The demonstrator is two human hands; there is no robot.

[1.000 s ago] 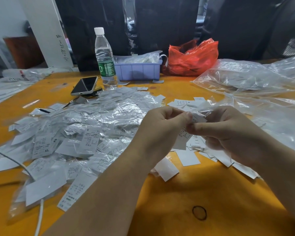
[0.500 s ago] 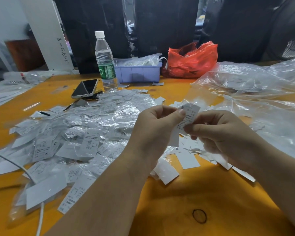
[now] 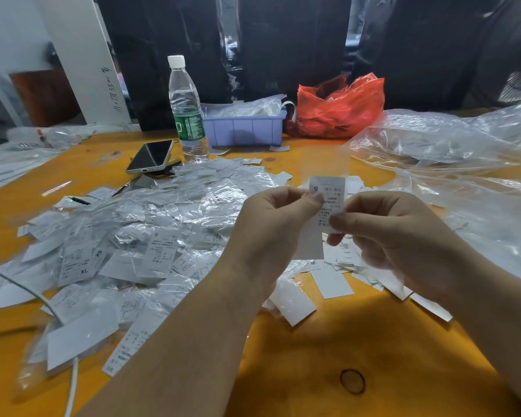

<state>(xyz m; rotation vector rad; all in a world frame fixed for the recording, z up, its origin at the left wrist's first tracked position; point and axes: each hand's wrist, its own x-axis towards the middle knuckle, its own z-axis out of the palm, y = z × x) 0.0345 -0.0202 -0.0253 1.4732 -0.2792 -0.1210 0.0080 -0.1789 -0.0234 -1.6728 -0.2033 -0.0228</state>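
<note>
L hand point(image 3: 271, 227) + R hand point(image 3: 403, 236) both pinch one S label point(image 3: 331, 188). Bagged pile point(image 3: 169, 224) big, loose labels point(image 3: 331, 279) few; prob. early on.

An orange-yellow tabletop point(image 3: 313, 356) fills the lower part of the view, its surface smooth, with a dark ring mark point(image 3: 352, 381) near the front edge. Soft light falls from above and leaves pale glints on the far left of the board. Behind it hangs a row of black sheeting point(image 3: 283, 40), with clear plastic film point(image 3: 229, 40) between the panels. At the left a white post point(image 3: 82, 55) slants upward, handwritten digits point(image 3: 115, 88) along its edge, beside a pale wall point(image 3: 9, 25) and a brown wooden panel point(image 3: 45, 97).
</note>
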